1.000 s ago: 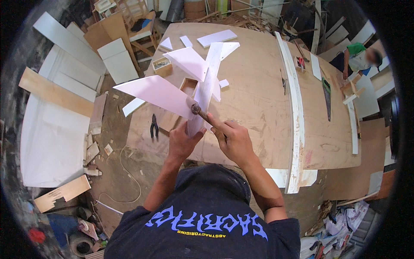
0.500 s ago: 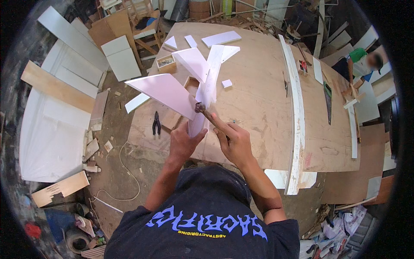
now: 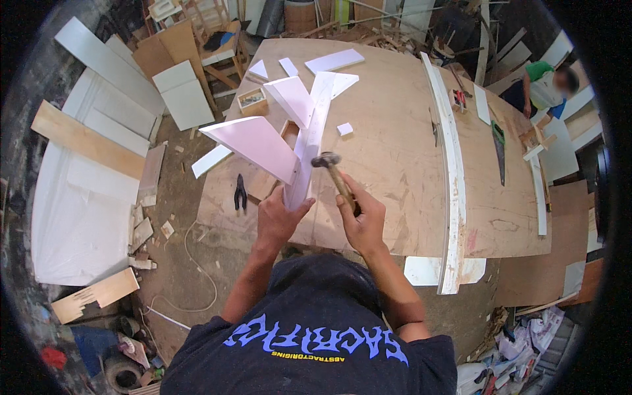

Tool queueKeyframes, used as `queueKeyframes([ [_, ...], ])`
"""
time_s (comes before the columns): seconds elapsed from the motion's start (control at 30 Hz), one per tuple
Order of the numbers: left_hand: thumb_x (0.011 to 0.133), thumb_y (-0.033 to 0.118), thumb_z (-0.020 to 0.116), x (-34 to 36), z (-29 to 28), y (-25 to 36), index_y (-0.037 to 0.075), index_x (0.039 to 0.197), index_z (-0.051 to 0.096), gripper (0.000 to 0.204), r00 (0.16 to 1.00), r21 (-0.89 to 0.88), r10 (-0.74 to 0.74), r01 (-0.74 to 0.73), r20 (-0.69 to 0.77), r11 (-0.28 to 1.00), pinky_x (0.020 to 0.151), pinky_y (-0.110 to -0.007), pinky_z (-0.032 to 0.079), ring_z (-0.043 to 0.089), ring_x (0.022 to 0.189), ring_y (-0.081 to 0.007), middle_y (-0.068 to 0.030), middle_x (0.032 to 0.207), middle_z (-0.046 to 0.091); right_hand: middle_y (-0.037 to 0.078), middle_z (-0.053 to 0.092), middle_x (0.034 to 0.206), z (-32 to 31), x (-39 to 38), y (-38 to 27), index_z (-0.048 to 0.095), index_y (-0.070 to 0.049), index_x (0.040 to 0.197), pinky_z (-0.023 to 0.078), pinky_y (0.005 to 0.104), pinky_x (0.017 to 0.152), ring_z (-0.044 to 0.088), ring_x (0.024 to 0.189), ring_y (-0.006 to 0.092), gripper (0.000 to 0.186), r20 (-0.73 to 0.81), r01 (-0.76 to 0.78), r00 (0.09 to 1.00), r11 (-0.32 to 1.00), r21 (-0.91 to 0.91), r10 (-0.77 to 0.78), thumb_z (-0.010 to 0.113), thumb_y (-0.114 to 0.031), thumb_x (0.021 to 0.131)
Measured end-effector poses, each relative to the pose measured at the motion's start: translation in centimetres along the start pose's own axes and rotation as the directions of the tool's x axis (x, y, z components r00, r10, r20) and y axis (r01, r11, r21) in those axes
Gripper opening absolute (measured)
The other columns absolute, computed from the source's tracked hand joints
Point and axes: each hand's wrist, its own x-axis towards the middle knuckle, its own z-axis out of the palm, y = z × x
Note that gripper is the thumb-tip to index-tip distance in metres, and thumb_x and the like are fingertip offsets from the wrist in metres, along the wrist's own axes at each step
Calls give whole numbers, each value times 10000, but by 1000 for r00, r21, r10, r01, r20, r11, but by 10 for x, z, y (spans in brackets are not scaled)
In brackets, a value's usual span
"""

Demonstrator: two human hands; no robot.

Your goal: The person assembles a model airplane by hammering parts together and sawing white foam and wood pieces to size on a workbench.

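Observation:
My left hand grips the near end of a long white board, its thumb lying along the board's edge. Angled white panels stand out from this board, mostly toward the left. In my right hand is a hammer, held by its wooden handle. The hammer's head is just right of the board, apart from it. Under the panels an open wooden box is partly hidden. Black pliers lie on the table left of my left hand.
The plywood table carries a box of nails or screws, a small white block and white offcuts. A long white strip crosses its right part, with a handsaw beyond. Another person works at far right.
The hammer has moved right and off the board, its head now turned sideways. My left hand keeps its hold, and the board assembly has barely shifted.

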Motion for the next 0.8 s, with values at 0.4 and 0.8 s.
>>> queueKeyframes([
  [0.4,761,378,888,12,17,-23,17,1119,639,566,998,205,64,-59,-19,977,775,-515,545,708,920,-439,-218,983,731,139,704,895,40,-29,42,529,-4,1194,386,223,377,643,617,126,295,43,-426,835,596,681,548,565,-260,1053],
  [0.8,858,195,782,9,84,-78,61,1095,641,306,991,158,122,-130,60,979,776,-561,518,681,936,-451,-203,999,717,-10,556,749,17,-138,172,597,-86,1101,399,257,431,500,540,93,190,-93,-414,304,219,883,948,553,-267,1067],
])
